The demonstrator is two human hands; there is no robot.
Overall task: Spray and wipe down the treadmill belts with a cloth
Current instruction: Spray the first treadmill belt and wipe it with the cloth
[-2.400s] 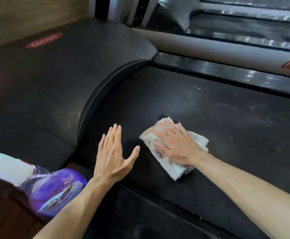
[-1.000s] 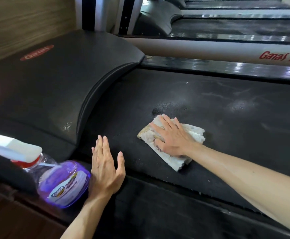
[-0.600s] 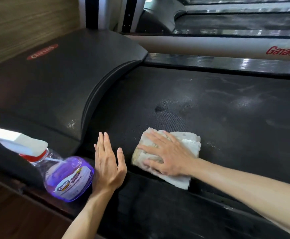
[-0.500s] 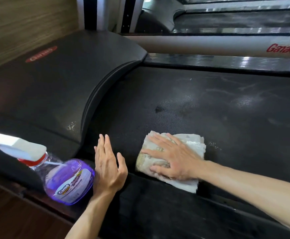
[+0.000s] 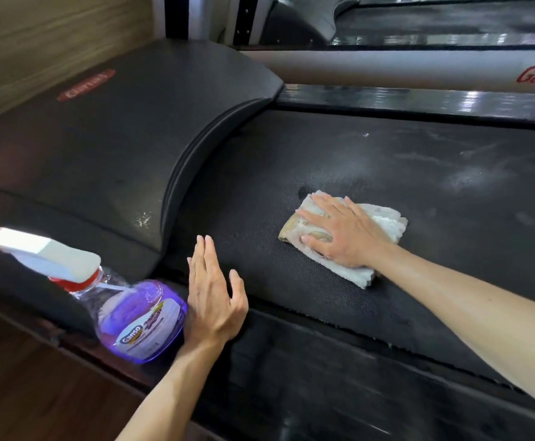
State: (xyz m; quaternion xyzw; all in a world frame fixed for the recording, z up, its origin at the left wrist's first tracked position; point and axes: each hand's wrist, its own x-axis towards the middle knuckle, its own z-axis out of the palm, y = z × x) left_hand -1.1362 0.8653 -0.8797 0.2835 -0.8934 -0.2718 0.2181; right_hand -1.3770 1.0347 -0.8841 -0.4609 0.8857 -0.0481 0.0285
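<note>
Right hand (image 5: 342, 237) is flat on the cloth (image 5: 384, 222), fingers straight and spread, pressing it onto the treadmill belt (image 5: 450, 198) around the middle of the frame. The cloth's a folded whitish rag with brownish grime on its left end. Left hand (image 5: 213, 294) sits lower centre-left, fingers straight and together, holding nothing, at the belt's near edge over the black side rail (image 5: 307, 377). Just left of it, apparently touching it, lies the spray bottle (image 5: 139, 323): purple liquid, red collar, white trigger head, tipped toward the left edge. The motor cover (image 5: 126, 138) fills the upper left. Another treadmill (image 5: 419, 71) runs across the top right.
</note>
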